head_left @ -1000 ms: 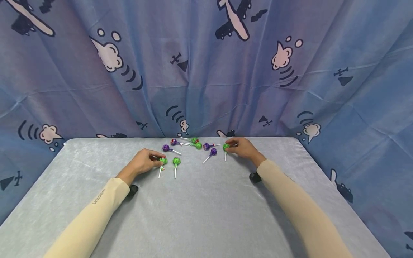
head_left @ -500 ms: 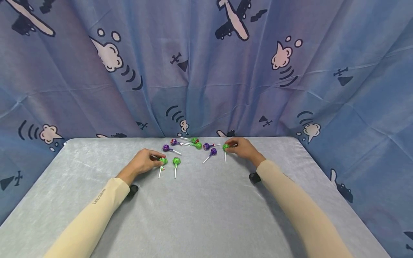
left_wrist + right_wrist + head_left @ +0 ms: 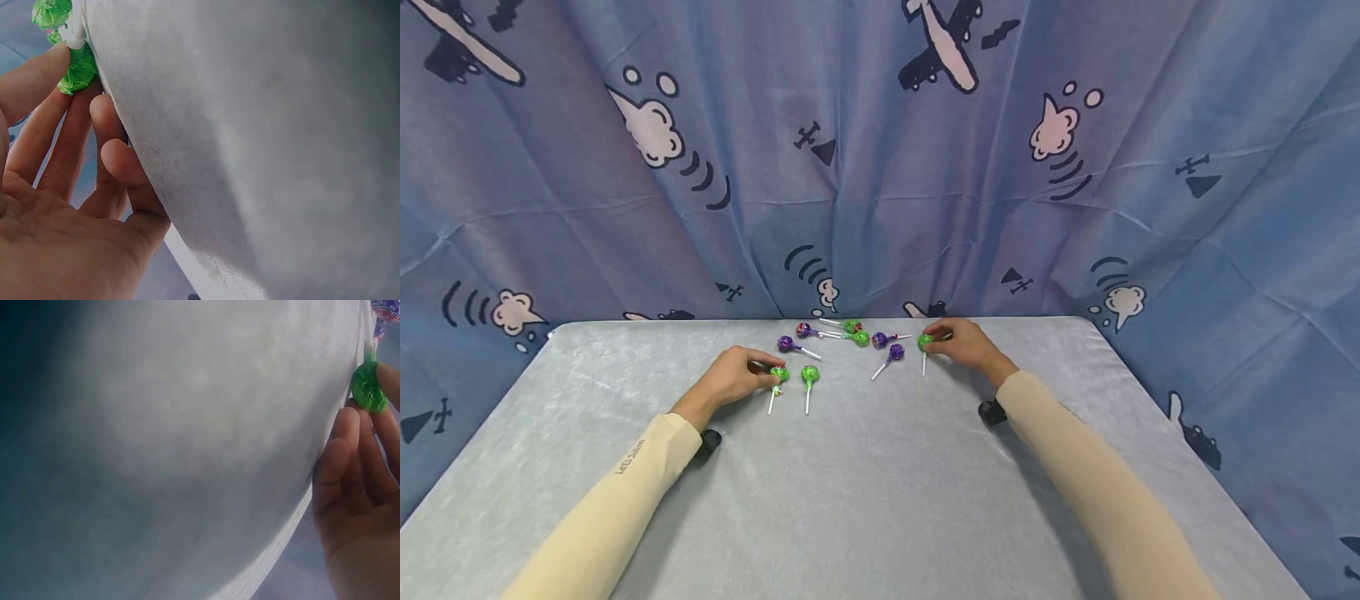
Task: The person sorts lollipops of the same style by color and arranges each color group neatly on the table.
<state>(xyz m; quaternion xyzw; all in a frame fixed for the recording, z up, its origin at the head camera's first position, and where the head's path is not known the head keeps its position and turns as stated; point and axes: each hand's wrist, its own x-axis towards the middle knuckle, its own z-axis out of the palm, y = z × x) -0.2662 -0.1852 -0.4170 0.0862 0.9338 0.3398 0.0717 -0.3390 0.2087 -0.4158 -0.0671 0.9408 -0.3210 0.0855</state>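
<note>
In the head view my left hand (image 3: 735,377) pinches the head of a green lollipop (image 3: 780,374) whose white stick points toward me. The left wrist view shows that green wrapper (image 3: 80,70) between thumb and fingers, low against the cloth. Just right of it lies a second green lollipop (image 3: 810,375), untouched. Further right, my right hand (image 3: 964,342) grips another green lollipop (image 3: 924,342) by its head, stick toward me. In the right wrist view its green wrapper (image 3: 369,389) sits between thumb and fingertips. Nearest to that hand are two purple lollipops (image 3: 896,353).
Toward the table's back edge lie more lollipops, purple ones (image 3: 786,343) and green ones (image 3: 861,338), with sticks at various angles. A grey cloth covers the table (image 3: 850,500). Behind it hangs a blue curtain (image 3: 880,192) with printed planes.
</note>
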